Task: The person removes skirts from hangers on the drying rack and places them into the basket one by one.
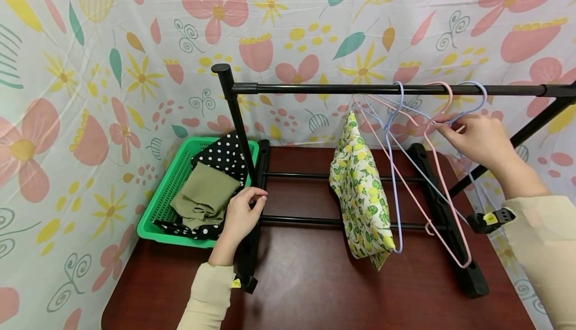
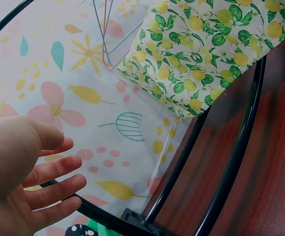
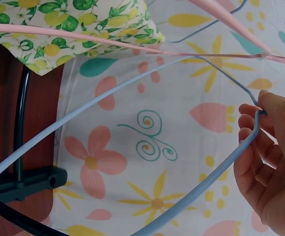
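My right hand (image 1: 486, 140) pinches a blue hanger (image 3: 196, 189) near its neck; that hanger's hook is over the black rack's top bar (image 1: 306, 89). Just left of it hangs a pink hanger (image 1: 443, 187). Farther left, a lemon-print cloth (image 1: 360, 195) drapes from another blue hanger (image 1: 398, 210). My left hand (image 1: 243, 215) holds nothing, its fingers relaxed and apart in the left wrist view. It is beside the rack's left post, close to a green basket (image 1: 180, 238). Inside the basket are a folded olive cloth (image 1: 207, 192) and a black polka-dot cloth (image 1: 225, 152).
The rack's left foot (image 1: 247, 265) and right foot (image 1: 468, 275) stand on a dark red-brown table (image 1: 297, 280). Two low crossbars (image 1: 297, 220) join them. A flower-print sheet (image 1: 157, 35) hangs behind and at the left.
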